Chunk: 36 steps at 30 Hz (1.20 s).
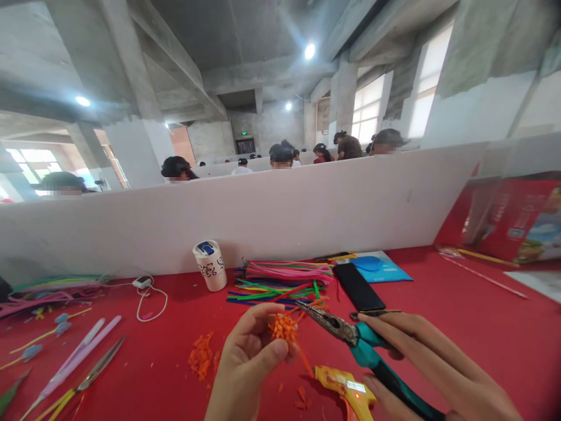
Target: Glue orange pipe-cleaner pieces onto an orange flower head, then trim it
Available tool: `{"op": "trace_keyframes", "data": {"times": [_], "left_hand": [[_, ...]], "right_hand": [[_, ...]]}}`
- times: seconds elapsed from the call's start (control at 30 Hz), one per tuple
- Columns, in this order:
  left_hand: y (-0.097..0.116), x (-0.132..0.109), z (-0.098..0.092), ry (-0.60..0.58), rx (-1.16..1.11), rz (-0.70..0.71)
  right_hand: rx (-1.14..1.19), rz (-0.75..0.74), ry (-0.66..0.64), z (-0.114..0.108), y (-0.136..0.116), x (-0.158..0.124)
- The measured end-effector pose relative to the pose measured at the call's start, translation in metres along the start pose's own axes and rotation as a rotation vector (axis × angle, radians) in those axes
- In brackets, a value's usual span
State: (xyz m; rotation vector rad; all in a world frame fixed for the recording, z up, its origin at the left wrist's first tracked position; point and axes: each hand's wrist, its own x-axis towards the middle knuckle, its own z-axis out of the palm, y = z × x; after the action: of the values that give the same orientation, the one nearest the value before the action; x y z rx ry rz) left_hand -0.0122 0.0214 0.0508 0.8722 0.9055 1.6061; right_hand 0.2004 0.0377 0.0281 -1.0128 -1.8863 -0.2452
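Observation:
In the head view, my left hand (245, 356) pinches a small orange tufted bundle (284, 329) between thumb and fingers. Orange stems stick out of it. A pair of needle-nose pliers (366, 346) with teal and black handles is in my right hand (438, 351), jaws pointing left just above the bundle. Whether the jaw tips touch an orange stem I cannot tell. Below the pliers lies a yellow glue gun (344, 386) with a small red light showing. Loose orange bits (201, 356) are piled on the red table left of the bundle.
Coloured pipe cleaners (284, 280), a white cup (210, 266), a black phone (359, 286) and a blue packet (390, 267) stand or lie behind my hands. Scissors (94, 374) and pink tweezers (79, 356) are at left. A white partition (263, 222) bounds the table; several people sit beyond.

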Motion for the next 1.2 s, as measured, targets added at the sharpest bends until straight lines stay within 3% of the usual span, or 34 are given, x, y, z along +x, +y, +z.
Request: {"op": "trace_keyframes", "data": {"times": [0.2, 0.53, 0.97, 1.2], "left_hand": [[0.010, 0.002, 0.016, -0.049, -0.137, -0.165], [0.002, 0.011, 0.013, -0.093, -0.223, -0.286], [0.002, 0.013, 0.007, -0.079, -0.132, -0.181], [0.002, 0.013, 0.007, -0.026, -0.066, -0.112]], "right_hand": [[-0.023, -0.045, -0.047, -0.006, 0.005, 0.007], [0.002, 0.033, -0.079, 0.000, 0.015, 0.001], [-0.050, -0.003, -0.074, 0.002, 0.013, 0.009], [-0.005, -0.004, -0.109, 0.004, 0.016, 0.000]]}}
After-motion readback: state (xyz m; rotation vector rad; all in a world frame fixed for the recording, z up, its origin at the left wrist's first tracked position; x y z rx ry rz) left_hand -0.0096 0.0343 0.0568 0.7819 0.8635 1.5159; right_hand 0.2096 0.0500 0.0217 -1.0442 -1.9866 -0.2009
